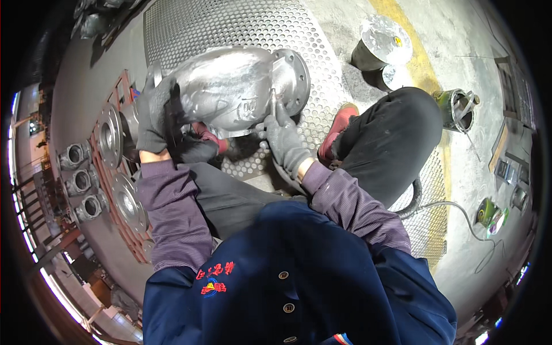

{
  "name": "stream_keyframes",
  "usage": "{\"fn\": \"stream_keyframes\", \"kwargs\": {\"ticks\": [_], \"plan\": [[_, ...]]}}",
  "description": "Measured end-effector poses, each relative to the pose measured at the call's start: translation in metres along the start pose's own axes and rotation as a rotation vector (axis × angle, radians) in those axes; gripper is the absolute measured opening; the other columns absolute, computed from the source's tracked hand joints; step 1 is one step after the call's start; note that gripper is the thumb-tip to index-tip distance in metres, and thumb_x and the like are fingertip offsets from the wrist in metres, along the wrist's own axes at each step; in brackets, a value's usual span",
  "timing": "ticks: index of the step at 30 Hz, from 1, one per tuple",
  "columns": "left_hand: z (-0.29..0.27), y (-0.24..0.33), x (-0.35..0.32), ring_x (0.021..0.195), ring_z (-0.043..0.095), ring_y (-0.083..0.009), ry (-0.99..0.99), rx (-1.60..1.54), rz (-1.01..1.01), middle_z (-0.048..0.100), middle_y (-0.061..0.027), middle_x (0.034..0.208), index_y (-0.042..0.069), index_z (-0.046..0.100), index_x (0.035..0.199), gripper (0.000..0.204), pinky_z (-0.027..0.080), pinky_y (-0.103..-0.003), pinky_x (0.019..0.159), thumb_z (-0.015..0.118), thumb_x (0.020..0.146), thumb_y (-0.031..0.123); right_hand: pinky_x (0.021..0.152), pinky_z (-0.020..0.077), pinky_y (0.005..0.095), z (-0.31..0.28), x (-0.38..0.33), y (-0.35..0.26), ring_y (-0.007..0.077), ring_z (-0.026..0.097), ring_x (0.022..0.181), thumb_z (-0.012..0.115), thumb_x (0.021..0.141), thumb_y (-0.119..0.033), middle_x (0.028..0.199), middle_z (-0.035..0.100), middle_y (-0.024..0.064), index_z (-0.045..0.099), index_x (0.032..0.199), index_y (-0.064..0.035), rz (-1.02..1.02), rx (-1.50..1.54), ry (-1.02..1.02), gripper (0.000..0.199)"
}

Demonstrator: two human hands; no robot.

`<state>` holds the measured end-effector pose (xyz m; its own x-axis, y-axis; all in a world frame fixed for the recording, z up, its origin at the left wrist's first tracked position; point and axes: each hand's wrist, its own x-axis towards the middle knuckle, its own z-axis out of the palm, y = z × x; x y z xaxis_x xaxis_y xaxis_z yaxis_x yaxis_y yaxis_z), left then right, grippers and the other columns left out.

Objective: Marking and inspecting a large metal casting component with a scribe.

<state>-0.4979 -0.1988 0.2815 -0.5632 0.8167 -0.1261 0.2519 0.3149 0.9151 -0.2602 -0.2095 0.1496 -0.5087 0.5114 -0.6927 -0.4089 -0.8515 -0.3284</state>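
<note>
Grey casting (224, 86): one, a bulging hollow metal body lying on its side in front of the person, above the perforated sheet (241, 20); what carries it underneath is hidden.
Handling: judged heavy, rigid and hard to break; the smooth, rounded belly would likely slip under gloves.
Where to take hold: the rims at both ends look surest, such as the drilled end flange (296, 83) on the right, with the belly supported from below.
Left hand (156, 115): gloved, laid against the casting's left end with the fingers up along its rim; how tightly they close cannot be told.
Right hand (283, 137): gloved, closed round one slim tool (273, 102), its tip at the neck beside the end flange.
Hands together or apart: apart, one toward each end.
Legs (385, 152): two, bent either side, with two red shoes (338, 131).
Left side: two large flanged parts (109, 135) clearly seen, by a red rack (103, 167); three small fittings (79, 181) in a row beyond.
Right side: one large bucket (386, 40), one smaller can (394, 76) touching or just beside it, one open can (446, 105) with things standing inside.
</note>
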Motion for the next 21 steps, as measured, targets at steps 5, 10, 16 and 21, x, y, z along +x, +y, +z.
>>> {"fn": "stream_keyframes", "kwargs": {"ticks": [5,10,16,21], "plan": [[-0.010,-0.016,0.002,0.096,0.051,-0.0121,-0.114,0.415,0.267,0.054,-0.0051,0.111,-0.002,0.041,0.137,0.051,0.043,-0.024,0.086,0.056,0.092,0.016,0.043,0.0412,0.0239,0.005,-0.004,0.010,0.0104,0.048,0.055,0.047,0.097,-0.023,0.078,0.056,0.0034,0.034,0.138,-0.0197,0.001,-0.114,0.033,0.043],[0.000,-0.007,0.000,0.097,0.053,-0.0141,0.022,-0.143,-0.129,0.056,-0.0074,0.111,-0.004,0.048,0.127,0.041,0.044,-0.024,0.085,0.057,0.090,0.013,0.045,0.0431,0.0236,0.003,-0.011,0.010,0.0077,0.048,0.054,0.045,0.098,-0.019,0.075,0.056,0.0006,0.025,0.148,-0.0228,-0.220,-0.377,0.003,0.054],[-0.019,-0.027,0.012,0.088,0.053,-0.0103,-0.005,0.375,0.308,0.058,-0.0057,0.108,-0.007,0.053,0.119,0.032,0.046,-0.022,0.078,0.056,0.090,0.006,0.045,0.0409,0.0185,0.001,-0.004,0.003,0.0045,0.045,0.058,0.044,0.098,-0.019,0.080,0.052,-0.0018,0.027,0.147,-0.0216,-0.079,-0.351,-0.017,0.052],[0.006,0.001,0.003,0.087,0.051,-0.0092,0.095,-0.040,-0.001,0.056,-0.0045,0.106,-0.007,0.051,0.122,0.035,0.045,-0.021,0.077,0.057,0.090,0.005,0.042,0.0408,0.0216,0.003,-0.006,0.002,0.0067,0.047,0.052,0.049,0.097,-0.022,0.077,0.057,0.0000,0.037,0.141,-0.0199,-0.111,-0.268,0.063,0.046]]}}
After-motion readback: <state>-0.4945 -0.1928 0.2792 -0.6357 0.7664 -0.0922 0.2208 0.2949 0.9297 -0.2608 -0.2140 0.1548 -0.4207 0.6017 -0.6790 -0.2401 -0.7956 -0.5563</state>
